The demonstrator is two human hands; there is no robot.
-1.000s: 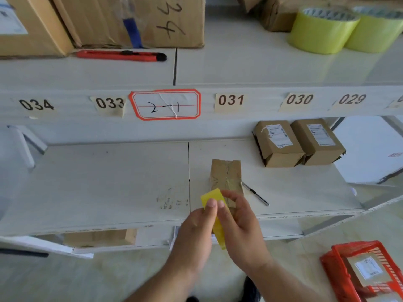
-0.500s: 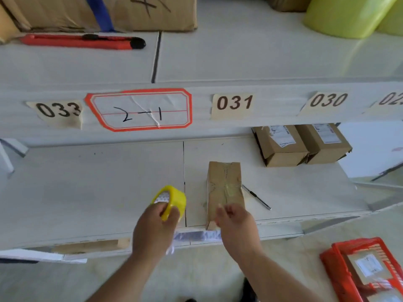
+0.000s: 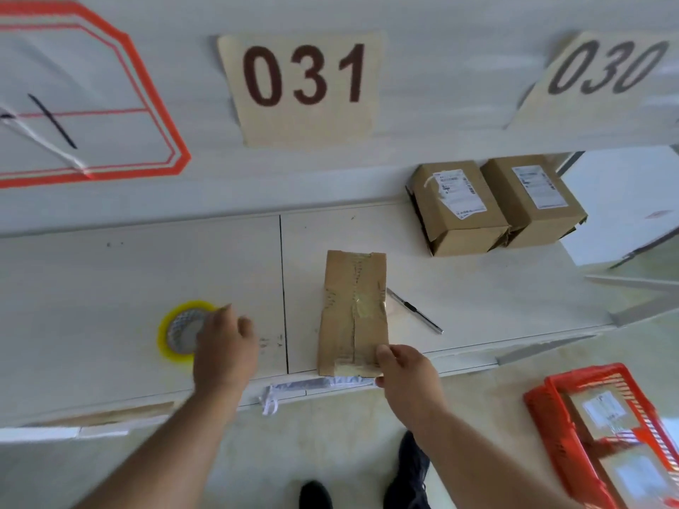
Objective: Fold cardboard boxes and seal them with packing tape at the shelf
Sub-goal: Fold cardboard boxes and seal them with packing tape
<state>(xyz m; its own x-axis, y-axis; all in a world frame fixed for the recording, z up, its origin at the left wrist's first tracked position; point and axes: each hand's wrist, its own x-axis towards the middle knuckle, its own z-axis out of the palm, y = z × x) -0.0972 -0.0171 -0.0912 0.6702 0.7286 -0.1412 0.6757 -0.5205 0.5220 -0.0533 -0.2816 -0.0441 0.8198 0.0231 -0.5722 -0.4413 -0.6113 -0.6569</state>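
A small taped cardboard box (image 3: 352, 310) lies on the white shelf (image 3: 128, 288), its near end at the shelf's front edge. My right hand (image 3: 408, 376) grips the box's near right corner, thumb on top. A yellow tape roll (image 3: 176, 330) lies flat on the shelf to the left of the box. My left hand (image 3: 226, 349) covers the roll's right rim with curled fingers; the hand is blurred.
A slim metal knife (image 3: 415, 310) lies just right of the box. Two labelled cardboard boxes (image 3: 459, 207) stand at the back right. A red basket (image 3: 543, 405) with parcels sits on the floor at the right. The upper shelf's beam carries the label 031 (image 3: 305, 79).
My left hand has carried the tape roll left and set it flat on the shelf. My right hand has settled on the box's near right corner. The view has moved closer.
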